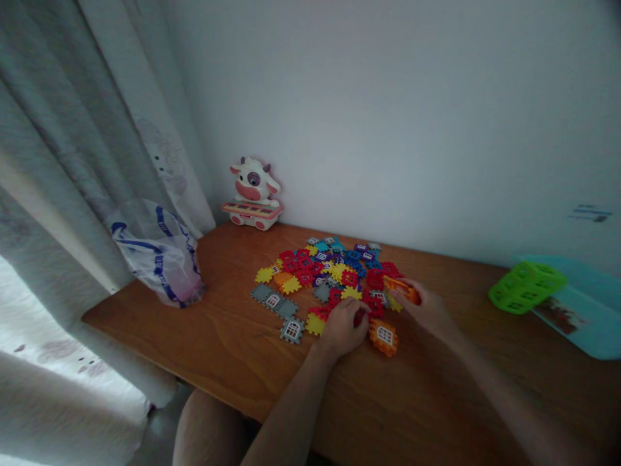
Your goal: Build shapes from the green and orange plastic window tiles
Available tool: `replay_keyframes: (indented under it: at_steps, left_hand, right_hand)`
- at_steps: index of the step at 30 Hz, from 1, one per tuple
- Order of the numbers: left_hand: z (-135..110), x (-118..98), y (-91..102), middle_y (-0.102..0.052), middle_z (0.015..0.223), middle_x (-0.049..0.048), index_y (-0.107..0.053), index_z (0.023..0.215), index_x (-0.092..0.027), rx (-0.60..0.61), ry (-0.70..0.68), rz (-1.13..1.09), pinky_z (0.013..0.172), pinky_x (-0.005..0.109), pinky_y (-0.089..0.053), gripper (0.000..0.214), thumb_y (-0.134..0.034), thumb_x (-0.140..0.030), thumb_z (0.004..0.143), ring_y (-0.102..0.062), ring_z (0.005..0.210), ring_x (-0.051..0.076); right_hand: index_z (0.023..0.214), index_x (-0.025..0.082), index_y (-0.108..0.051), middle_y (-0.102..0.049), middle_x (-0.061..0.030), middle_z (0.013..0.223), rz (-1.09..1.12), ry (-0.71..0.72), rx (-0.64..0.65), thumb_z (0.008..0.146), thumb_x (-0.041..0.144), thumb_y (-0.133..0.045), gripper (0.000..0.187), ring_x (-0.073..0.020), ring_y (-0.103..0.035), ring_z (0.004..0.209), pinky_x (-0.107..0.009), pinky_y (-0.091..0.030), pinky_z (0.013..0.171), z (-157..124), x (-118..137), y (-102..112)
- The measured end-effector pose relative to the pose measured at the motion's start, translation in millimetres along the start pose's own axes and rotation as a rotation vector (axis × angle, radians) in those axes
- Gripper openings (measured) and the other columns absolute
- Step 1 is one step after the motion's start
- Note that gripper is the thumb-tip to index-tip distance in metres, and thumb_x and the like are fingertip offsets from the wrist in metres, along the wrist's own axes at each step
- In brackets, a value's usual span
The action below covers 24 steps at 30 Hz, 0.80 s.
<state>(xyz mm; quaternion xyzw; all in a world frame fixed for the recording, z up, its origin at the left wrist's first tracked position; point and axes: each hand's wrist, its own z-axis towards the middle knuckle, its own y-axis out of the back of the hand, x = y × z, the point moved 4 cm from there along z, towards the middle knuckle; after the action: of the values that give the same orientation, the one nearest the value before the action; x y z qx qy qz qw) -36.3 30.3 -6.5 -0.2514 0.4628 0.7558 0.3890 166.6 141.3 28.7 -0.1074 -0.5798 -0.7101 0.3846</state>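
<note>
Right hand [427, 310] pinches an orange tile [403, 289] (likely light, stiff, best edge-held); left hand [343, 325] curled, grip unclear

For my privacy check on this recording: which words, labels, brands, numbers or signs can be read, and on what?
No text is legible.
Plastic bag: blue print, too blurred.
Cow toy: front label, too small.
Wall marking: too blurred.
Light-blue bin: picture, no readable text.
Orange tile: window picture, no lettering visible.

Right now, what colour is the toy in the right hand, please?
The toy is orange in the head view.
</note>
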Motion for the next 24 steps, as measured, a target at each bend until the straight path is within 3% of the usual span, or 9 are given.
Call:
replay_keyframes:
  at_steps: [4,9,11,14,18,21,24]
  left_hand:
    - [-1.8,2.3,1.9,-0.071,0.098,0.0045,-0.067,0.101,-0.019,-0.040,0.013,0.044,0.082,0.028,-0.055,0.017,-0.058,-0.011,0.088,-0.067,0.087,0.016]
    - [-0.6,8.7,3.9,-0.069,0.099,0.0054,-0.062,0.110,-0.018,-0.097,0.042,0.174,0.074,0.025,-0.056,0.019,-0.054,-0.014,0.093,-0.066,0.080,0.014]
    - [9.9,12.6,5.6,-0.069,0.102,0.0068,-0.060,0.112,-0.018,-0.100,0.053,0.254,0.077,0.028,-0.057,0.020,-0.053,-0.014,0.094,-0.067,0.084,0.016]
    - [41.0,18.8,9.7,-0.068,0.113,0.0109,-0.059,0.114,-0.018,-0.075,0.065,0.406,0.098,0.038,-0.054,0.022,-0.055,-0.014,0.093,-0.066,0.107,0.022]
    - [93.5,24.2,12.2,-0.066,0.128,0.0128,-0.061,0.122,-0.019,0.091,0.066,0.623,0.113,0.047,-0.044,0.031,-0.060,-0.021,0.092,-0.059,0.126,0.028]
    - [124.6,26.9,11.8,-0.065,0.134,0.0145,-0.064,0.124,-0.020,0.277,0.105,0.794,0.115,0.050,-0.041,0.039,-0.070,-0.032,0.087,-0.055,0.132,0.035]
    - [146.5,31.1,11.2,-0.069,0.125,0.0143,-0.069,0.117,-0.020,0.471,0.211,0.947,0.109,0.053,-0.047,0.040,-0.079,-0.039,0.082,-0.060,0.126,0.038]
  right_hand:
    - [0.119,0.027,-0.065,-0.074,-0.0130,0.121,-0.025,0.145,0.029,0.085,0.054,-0.064,0.044,-0.0334,-0.071,0.109,-0.053,-0.056,0.100,-37.6,-22.7,3.1]
    - [0.123,0.027,-0.063,-0.069,-0.0138,0.129,-0.019,0.209,0.084,0.085,0.046,-0.063,0.042,-0.0331,-0.065,0.121,-0.052,-0.049,0.110,-52.0,-32.9,-8.3]
    - [0.125,0.025,-0.061,-0.068,-0.0144,0.130,-0.013,0.222,0.101,0.086,0.045,-0.063,0.043,-0.0325,-0.064,0.122,-0.051,-0.048,0.111,-52.3,-33.5,-12.2]
    - [0.124,0.023,-0.060,-0.068,-0.0147,0.129,0.010,0.213,0.113,0.086,0.044,-0.065,0.044,-0.0316,-0.064,0.122,-0.050,-0.048,0.110,-51.7,-35.4,-15.0]
    - [0.121,0.022,-0.058,-0.068,-0.0141,0.126,0.074,0.190,0.115,0.083,0.040,-0.069,0.043,-0.0302,-0.066,0.117,-0.049,-0.050,0.106,-51.8,-38.0,-15.7]
    - [0.121,0.021,-0.058,-0.068,-0.0138,0.124,0.124,0.199,0.103,0.083,0.035,-0.070,0.043,-0.0289,-0.066,0.115,-0.047,-0.051,0.104,-52.5,-37.1,-14.9]
    - [0.123,0.021,-0.058,-0.067,-0.0130,0.125,0.139,0.212,0.096,0.084,0.033,-0.071,0.043,-0.0285,-0.065,0.115,-0.046,-0.051,0.103,-53.3,-36.1,-14.8]
